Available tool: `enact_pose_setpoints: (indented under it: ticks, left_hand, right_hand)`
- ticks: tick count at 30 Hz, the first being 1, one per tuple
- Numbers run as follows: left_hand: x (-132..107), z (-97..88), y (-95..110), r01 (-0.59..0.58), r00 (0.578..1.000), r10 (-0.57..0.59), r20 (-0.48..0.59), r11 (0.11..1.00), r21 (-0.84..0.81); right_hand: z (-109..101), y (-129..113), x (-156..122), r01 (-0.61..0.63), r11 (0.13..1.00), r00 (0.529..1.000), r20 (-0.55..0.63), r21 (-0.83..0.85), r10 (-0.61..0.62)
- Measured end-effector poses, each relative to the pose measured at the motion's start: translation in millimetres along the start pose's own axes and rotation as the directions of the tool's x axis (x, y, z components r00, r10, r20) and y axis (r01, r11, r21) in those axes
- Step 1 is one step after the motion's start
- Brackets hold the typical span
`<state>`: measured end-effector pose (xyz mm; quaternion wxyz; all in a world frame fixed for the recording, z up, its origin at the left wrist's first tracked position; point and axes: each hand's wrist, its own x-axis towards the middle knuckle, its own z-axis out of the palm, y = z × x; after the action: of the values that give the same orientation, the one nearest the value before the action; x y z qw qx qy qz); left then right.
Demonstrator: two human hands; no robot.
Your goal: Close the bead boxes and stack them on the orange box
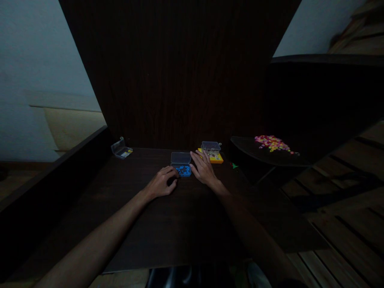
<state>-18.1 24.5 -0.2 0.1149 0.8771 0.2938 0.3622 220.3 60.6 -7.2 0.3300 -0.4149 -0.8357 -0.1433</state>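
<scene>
A small clear plastic box (181,176) with a hinged lid (180,157) stands on the dark wooden desk, its lid raised at the back. Several small blue pieces (183,171) lie inside it. My left hand (163,182) is at the box's left side, fingers curled against its edge, with the thumb lower down. On the right, my right hand (204,168) has its fingers stretched out and apart, the thumb by the box's right edge and a fingertip near the lid. Behind that hand, another clear box (211,147) sits on a yellow packet (217,158).
At the far left of the desk (144,236) is an opened clear box (121,151) with yellow bits. A pile of pink, red and yellow pieces (272,143) covers part of a curved side shelf (246,145). A green piece (234,165) lies near the shelf. A tall dark panel (180,80) rises behind.
</scene>
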Motion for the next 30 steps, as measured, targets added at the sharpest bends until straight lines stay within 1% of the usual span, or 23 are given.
enact_pose_setpoints:
  ticks: [3, 5, 7, 10, 12, 17, 21, 25, 30]
  left_hand:
    - [0.6, -1.3, 0.6, 0.019, 1.000, -0.018, -0.013, 1.000, 0.022]
    - [1.2, -1.7, 0.1, 0.045, 0.998, -0.044, -0.040, 0.998, 0.036]
    - [1.6, -0.9, -2.1, 0.080, 0.993, -0.075, -0.094, 0.995, 0.057]
    - [1.8, 2.5, -8.6, 0.138, 0.973, -0.117, -0.199, 0.986, 0.094]
    - [1.6, 5.0, -13.5, 0.168, 0.963, -0.143, -0.229, 0.981, 0.093]
    - [1.4, 7.5, -20.6, 0.232, 0.953, -0.228, -0.200, 0.973, -0.003]
    - [1.8, 6.1, -19.8, 0.236, 0.964, -0.241, -0.109, 0.970, -0.057]
    - [1.9, 4.9, -17.5, 0.274, 0.955, -0.275, -0.109, 0.961, -0.028]
    - [2.3, 4.7, -16.6, 0.265, 0.961, -0.263, -0.083, 0.964, 0.017]
  right_hand:
    - [-0.8, -1.0, 0.2, 0.015, 1.000, 1.000, -0.018, 0.014, -0.015]
    - [-1.5, -1.9, 0.4, 0.028, 0.999, 0.999, -0.029, 0.019, -0.027]
    - [-2.3, -2.8, 0.7, 0.032, 0.999, 0.999, -0.031, 0.029, -0.031]
    - [-3.3, -4.0, 1.4, 0.031, 0.998, 0.999, -0.030, 0.049, -0.029]
    - [-3.8, -4.7, 1.8, 0.024, 0.997, 0.999, -0.029, 0.068, -0.022]
    - [-3.6, -7.0, 2.0, 0.000, 0.995, 1.000, -0.027, 0.100, 0.003]
    - [-3.1, -9.0, 1.5, 0.014, 0.992, 0.999, -0.044, 0.122, -0.008]
    - [-3.3, -10.3, 0.7, 0.010, 0.986, 0.999, -0.033, 0.164, -0.005]
    - [-4.8, -13.7, 0.1, 0.014, 0.963, 1.000, 0.013, 0.269, -0.018]
